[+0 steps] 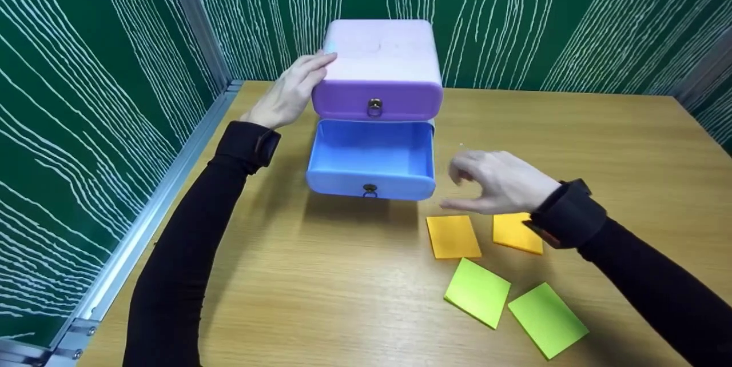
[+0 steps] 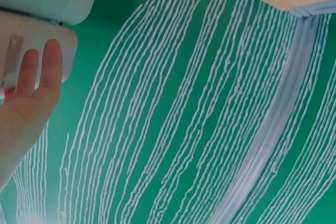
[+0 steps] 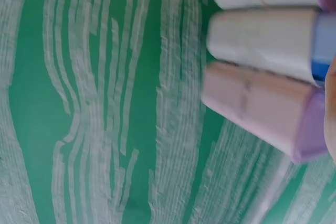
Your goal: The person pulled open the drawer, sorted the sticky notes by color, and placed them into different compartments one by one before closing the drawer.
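A small drawer cabinet [image 1: 380, 50] with a pale pink top stands near the back wall. Its purple upper drawer [image 1: 343, 99] is closed, while the blue drawer [image 1: 337, 181] below is pulled out and its bare floor shows. My left hand [image 1: 293, 90] rests against the cabinet's left side, fingers straight along the upper edge; in the left wrist view two fingers [image 2: 51, 66] lie against the casing. To the right of the blue drawer, my right hand [image 1: 500, 181] hovers above the table with fingers bent and thumb apart, holding nothing. The right wrist view shows the cabinet's stacked tiers [image 3: 257, 103].
Two orange sticky-note pads [image 1: 454, 237] lie below my right hand, one partly covered by the wrist. Two green pads [image 1: 477, 292] are nearer the front of the wooden table [image 1: 320, 298]. Green walls [image 1: 503, 24] and a metal rail [image 1: 171, 195] border the table.
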A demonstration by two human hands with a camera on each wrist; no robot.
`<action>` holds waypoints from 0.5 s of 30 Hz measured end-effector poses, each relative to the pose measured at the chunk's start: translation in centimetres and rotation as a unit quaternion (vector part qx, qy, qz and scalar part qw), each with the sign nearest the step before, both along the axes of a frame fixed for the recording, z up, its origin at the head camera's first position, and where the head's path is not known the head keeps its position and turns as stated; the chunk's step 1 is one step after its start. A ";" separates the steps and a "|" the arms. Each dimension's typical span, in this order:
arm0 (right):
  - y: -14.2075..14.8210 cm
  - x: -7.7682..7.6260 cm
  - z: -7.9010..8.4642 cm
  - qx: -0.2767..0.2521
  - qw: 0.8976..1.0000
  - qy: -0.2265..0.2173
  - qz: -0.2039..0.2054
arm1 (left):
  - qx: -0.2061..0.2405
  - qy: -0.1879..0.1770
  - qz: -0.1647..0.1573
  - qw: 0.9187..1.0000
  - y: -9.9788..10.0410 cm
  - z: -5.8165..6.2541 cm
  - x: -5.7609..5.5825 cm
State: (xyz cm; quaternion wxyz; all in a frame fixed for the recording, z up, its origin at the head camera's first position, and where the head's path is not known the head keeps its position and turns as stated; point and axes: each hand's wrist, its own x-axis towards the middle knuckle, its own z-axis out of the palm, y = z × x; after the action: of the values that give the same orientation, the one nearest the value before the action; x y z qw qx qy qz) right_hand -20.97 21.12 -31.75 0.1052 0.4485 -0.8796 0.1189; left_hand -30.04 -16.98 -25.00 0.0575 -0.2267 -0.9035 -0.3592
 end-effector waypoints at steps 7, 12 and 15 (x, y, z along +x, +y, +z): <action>2.2 0.8 -4.5 0.079 0.993 -0.089 0.004 | 0.002 0.001 0.003 1.000 -0.1 0.0 0.0; 1.4 1.1 -6.2 0.084 0.993 -0.072 0.048 | 0.001 0.000 0.008 1.000 0.0 0.0 0.1; 1.0 1.2 -6.1 0.081 0.992 -0.078 0.058 | -0.001 -0.002 0.007 1.000 0.1 -0.1 0.1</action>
State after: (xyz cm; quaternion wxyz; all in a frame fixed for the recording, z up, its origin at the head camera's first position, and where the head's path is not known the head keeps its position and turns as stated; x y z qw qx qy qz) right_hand -19.80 22.09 -37.90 -0.0081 0.4953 -0.8643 0.0876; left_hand -29.91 -16.92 -25.13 0.0577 -0.2200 -0.9054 -0.3585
